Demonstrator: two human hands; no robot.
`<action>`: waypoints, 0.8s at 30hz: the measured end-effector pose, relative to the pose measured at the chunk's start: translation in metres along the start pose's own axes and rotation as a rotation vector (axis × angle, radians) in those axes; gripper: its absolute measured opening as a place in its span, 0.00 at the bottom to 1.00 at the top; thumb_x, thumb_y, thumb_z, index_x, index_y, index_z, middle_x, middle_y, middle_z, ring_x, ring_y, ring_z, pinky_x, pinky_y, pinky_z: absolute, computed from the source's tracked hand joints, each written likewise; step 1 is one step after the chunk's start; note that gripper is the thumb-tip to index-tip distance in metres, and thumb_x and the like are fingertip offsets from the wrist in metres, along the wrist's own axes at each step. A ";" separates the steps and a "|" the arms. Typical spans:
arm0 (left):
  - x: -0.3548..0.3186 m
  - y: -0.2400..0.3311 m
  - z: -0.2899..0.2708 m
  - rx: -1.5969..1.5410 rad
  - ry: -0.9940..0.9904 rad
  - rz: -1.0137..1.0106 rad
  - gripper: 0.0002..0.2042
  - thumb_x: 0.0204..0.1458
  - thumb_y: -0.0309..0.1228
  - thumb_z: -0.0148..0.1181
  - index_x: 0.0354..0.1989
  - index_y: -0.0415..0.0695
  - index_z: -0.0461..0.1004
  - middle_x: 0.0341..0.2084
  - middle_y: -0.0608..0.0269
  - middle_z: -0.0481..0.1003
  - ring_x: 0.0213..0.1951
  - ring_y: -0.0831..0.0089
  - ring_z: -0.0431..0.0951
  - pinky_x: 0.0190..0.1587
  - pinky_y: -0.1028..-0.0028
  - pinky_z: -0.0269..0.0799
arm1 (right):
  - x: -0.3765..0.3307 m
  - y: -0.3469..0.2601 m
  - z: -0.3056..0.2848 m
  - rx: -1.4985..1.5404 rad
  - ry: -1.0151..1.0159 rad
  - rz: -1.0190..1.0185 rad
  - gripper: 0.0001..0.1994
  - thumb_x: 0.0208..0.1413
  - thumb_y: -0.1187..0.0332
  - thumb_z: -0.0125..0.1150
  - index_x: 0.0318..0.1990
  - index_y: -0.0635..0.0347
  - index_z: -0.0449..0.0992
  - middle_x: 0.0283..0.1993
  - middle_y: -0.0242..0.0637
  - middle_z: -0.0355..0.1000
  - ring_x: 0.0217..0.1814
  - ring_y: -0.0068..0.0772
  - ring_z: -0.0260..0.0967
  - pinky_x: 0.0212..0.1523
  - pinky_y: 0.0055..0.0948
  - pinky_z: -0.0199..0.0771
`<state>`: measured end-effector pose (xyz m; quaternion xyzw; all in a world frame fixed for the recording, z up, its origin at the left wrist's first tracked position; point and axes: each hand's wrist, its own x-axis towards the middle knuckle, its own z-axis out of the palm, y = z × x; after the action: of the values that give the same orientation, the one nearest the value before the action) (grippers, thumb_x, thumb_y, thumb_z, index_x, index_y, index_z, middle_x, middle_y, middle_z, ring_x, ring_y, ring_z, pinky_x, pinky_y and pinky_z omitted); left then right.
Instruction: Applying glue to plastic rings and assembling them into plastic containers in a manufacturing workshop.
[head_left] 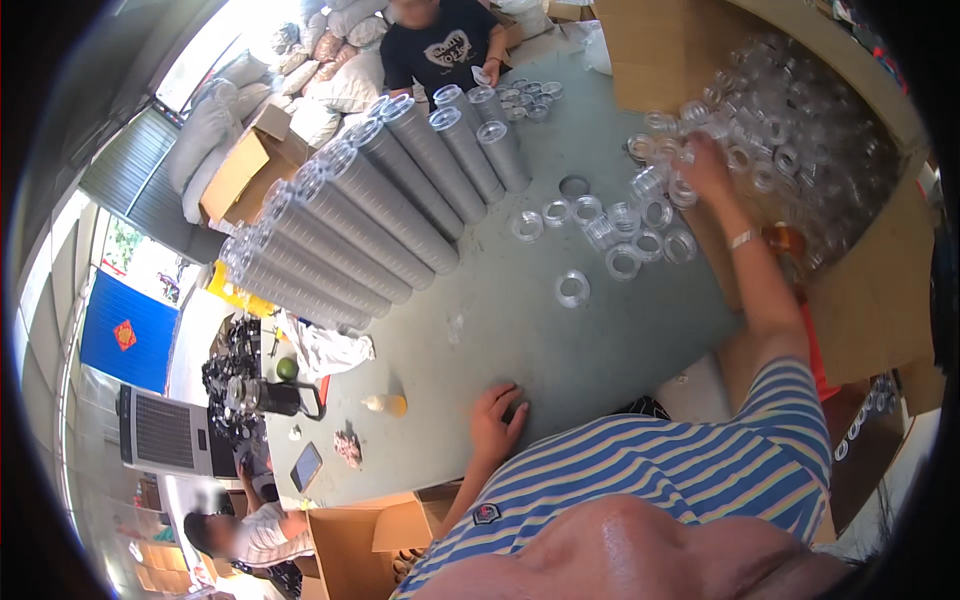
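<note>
My right hand point(706, 168) reaches to the mouth of a big cardboard box point(655, 55), among clear plastic rings point(683, 192). Its fingertips are partly lost among the rings, so I cannot tell if it grips one. My left hand point(497, 422) lies on the near edge of the grey-green table point(480, 340), fingers slightly apart, holding nothing. Between the hands, several loose clear rings point(622, 262) are spread over the tabletop, one ring point(572, 289) apart from the others. A darker-rimmed ring point(574, 186) lies behind them.
Tall stacks of rings point(390, 210) stand left of centre. Across the table a person point(440, 45) holds something small near more rings point(530, 98). At left are a bottle point(385, 404), phone point(306, 467), black-handled jug point(280, 398) and white cloth point(330, 350). Another person point(265, 535) sits lower left.
</note>
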<state>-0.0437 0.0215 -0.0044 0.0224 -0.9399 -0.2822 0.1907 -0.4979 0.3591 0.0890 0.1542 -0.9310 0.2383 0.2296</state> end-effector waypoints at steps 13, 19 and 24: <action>0.274 -0.043 0.031 -0.203 0.176 0.084 0.09 0.50 0.24 0.61 0.41 0.39 0.77 0.38 0.52 0.77 0.43 0.54 0.76 0.47 0.64 0.70 | 0.119 0.107 0.024 -0.542 -0.422 0.399 0.41 0.43 0.28 0.55 0.61 0.43 0.72 0.65 0.43 0.67 0.69 0.49 0.58 0.63 0.68 0.51; 0.406 -0.023 0.098 -0.122 0.050 0.279 0.15 0.49 0.35 0.65 0.43 0.40 0.78 0.45 0.51 0.75 0.48 0.52 0.74 0.51 0.62 0.68 | 0.096 0.077 0.005 -0.436 -0.430 0.191 0.32 0.46 0.34 0.58 0.45 0.52 0.79 0.49 0.43 0.76 0.59 0.49 0.67 0.57 0.53 0.64; 0.455 -0.018 0.160 -0.013 -0.046 0.294 0.25 0.47 0.43 0.67 0.49 0.39 0.76 0.52 0.45 0.72 0.55 0.50 0.69 0.58 0.59 0.65 | 0.141 0.067 0.035 -0.250 -0.172 0.136 0.29 0.46 0.41 0.62 0.44 0.57 0.80 0.46 0.49 0.76 0.52 0.52 0.72 0.52 0.45 0.71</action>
<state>-0.5263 0.0217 0.0200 -0.1233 -0.9354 -0.2576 0.2087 -0.6564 0.3725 0.1069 0.0809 -0.9779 0.1215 0.1497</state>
